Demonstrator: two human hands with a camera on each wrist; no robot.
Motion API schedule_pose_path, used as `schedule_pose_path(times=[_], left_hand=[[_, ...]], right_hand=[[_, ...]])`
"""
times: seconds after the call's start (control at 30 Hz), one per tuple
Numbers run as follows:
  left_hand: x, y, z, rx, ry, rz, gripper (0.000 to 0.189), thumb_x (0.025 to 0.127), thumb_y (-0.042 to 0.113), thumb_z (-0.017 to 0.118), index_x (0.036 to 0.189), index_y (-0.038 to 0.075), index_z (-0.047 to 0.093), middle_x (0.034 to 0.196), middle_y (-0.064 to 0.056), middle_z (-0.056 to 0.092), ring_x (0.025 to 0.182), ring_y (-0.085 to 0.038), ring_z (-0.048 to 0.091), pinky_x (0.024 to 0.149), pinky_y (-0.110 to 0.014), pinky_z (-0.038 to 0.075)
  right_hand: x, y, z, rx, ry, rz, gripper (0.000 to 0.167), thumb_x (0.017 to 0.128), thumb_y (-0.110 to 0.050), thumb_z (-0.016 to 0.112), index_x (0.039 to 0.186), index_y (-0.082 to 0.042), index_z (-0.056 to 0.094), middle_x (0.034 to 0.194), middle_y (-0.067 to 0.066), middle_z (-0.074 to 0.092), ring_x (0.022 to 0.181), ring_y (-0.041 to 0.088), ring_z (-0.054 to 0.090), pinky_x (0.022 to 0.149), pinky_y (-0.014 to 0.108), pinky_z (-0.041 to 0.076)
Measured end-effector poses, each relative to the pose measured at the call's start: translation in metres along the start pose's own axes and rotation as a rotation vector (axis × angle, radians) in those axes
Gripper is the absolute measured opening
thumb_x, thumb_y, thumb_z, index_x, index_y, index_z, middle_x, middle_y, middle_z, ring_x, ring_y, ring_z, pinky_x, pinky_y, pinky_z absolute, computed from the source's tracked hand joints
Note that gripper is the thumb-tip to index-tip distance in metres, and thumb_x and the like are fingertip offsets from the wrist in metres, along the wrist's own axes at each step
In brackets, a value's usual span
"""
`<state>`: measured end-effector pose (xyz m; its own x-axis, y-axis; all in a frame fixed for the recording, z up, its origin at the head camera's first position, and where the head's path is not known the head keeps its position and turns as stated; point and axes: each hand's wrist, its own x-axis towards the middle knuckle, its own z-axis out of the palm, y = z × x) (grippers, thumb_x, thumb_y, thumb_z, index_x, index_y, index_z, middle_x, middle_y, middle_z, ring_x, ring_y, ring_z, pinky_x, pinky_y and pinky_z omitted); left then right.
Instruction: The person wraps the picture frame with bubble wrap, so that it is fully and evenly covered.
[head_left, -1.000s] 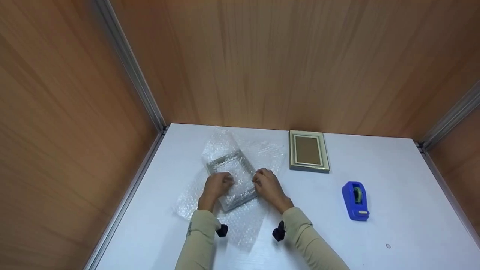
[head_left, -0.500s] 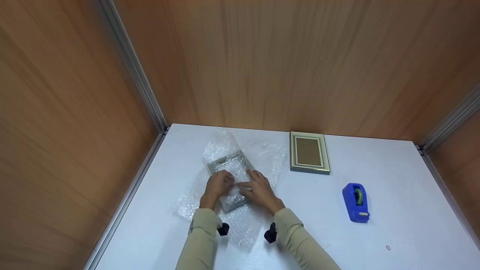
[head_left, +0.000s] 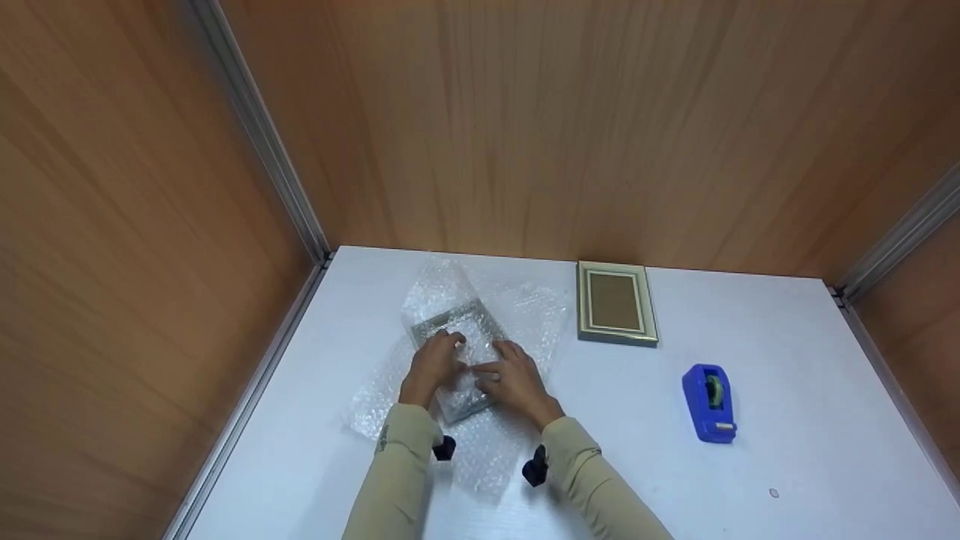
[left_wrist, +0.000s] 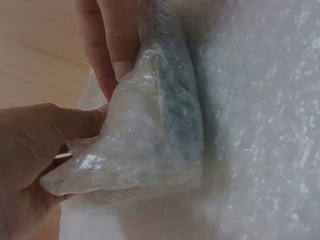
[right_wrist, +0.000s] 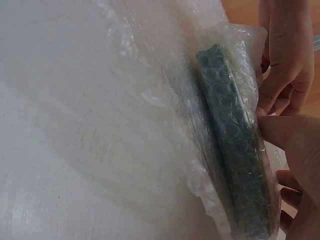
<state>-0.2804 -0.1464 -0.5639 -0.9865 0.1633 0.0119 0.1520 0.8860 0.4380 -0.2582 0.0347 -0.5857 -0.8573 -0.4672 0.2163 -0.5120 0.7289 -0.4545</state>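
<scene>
A picture frame lies at an angle inside clear bubble wrap, which is folded over its top. My left hand is over the wrapped frame's left side, fingers bent and pinching the wrap's folded edge. My right hand rests on the wrap from the right, its fingers spread and fairly straight, the fingertips close to the left hand. In the right wrist view, the frame's dark greenish side shows through the bubbles, with the right thumb against the top edge. The left hand's fingertips are partly hidden.
A second picture frame, gold-edged with a brown centre, lies unwrapped at the back of the white table. A blue tape dispenser stands to the right. Wood panels enclose the table at the back and sides.
My right hand has moved left from the frame's right edge onto the middle of the wrap. The left hand's fingers have shifted slightly forward. The wrapped frame stays in place.
</scene>
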Motion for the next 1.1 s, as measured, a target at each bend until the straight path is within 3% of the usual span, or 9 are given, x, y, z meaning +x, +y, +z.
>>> schedule_pose_path(times=[0.2,0.37,0.5,0.6,0.77,0.93,1.1], left_hand=[[0.011,-0.008,-0.011,-0.076,0.028,-0.112,0.045,0.086,0.022,0.071,0.125,0.004,0.059,0.119,-0.018,0.059,0.111,-0.033,0.056,0.093,-0.045,0.048],[0.022,-0.022,-0.017,-0.158,0.124,-0.244,0.038,0.095,0.023,0.058,0.13,0.006,0.056,0.122,-0.018,0.054,0.118,-0.034,0.049,0.098,-0.046,0.045],[0.03,-0.034,-0.019,-0.223,0.16,-0.338,0.043,0.097,0.024,0.053,0.137,0.007,0.047,0.132,-0.019,0.046,0.127,-0.035,0.041,0.103,-0.047,0.042],[0.034,-0.041,-0.018,-0.317,0.155,-0.382,0.052,0.098,0.026,0.051,0.144,0.007,0.036,0.143,-0.021,0.037,0.136,-0.037,0.031,0.111,-0.048,0.033],[0.039,-0.05,-0.015,-0.477,0.122,-0.401,0.066,0.097,0.026,0.049,0.151,0.003,0.019,0.154,-0.023,0.021,0.144,-0.039,0.017,0.119,-0.048,0.019],[0.042,-0.057,-0.015,-0.565,0.078,-0.429,0.072,0.097,0.027,0.047,0.152,0.0,0.008,0.158,-0.025,0.007,0.146,-0.04,0.007,0.12,-0.048,0.012],[0.046,-0.058,-0.017,-0.671,0.054,-0.507,0.076,0.096,0.031,0.046,0.153,0.003,0.003,0.159,-0.024,0.0,0.147,-0.039,0.002,0.12,-0.049,0.01]], right_hand=[[0.002,0.0,-0.002,0.028,-0.047,0.066,0.027,0.086,-0.032,0.068,0.11,-0.023,0.074,0.144,0.017,0.045,0.136,0.034,0.035,0.108,0.054,0.034],[0.002,-0.001,-0.002,0.001,-0.018,0.037,0.025,0.084,-0.032,0.069,0.108,-0.024,0.075,0.141,0.018,0.048,0.133,0.035,0.038,0.104,0.053,0.038],[0.001,-0.001,-0.001,-0.005,-0.005,0.02,0.025,0.084,-0.032,0.07,0.107,-0.024,0.075,0.139,0.018,0.049,0.132,0.036,0.04,0.103,0.052,0.04],[0.001,0.0,-0.001,-0.001,-0.006,0.021,0.024,0.085,-0.031,0.069,0.107,-0.024,0.075,0.139,0.018,0.049,0.132,0.036,0.04,0.104,0.052,0.039],[0.001,0.001,0.001,-0.011,-0.009,0.017,0.024,0.084,-0.03,0.069,0.107,-0.024,0.075,0.138,0.018,0.049,0.131,0.035,0.04,0.105,0.051,0.038],[0.002,0.001,0.001,0.002,-0.026,0.018,0.025,0.085,-0.031,0.068,0.108,-0.024,0.074,0.14,0.018,0.048,0.132,0.035,0.039,0.107,0.049,0.036],[0.003,0.003,0.001,0.009,-0.031,0.029,0.025,0.085,-0.031,0.068,0.109,-0.024,0.074,0.141,0.018,0.047,0.133,0.034,0.038,0.109,0.049,0.035]])
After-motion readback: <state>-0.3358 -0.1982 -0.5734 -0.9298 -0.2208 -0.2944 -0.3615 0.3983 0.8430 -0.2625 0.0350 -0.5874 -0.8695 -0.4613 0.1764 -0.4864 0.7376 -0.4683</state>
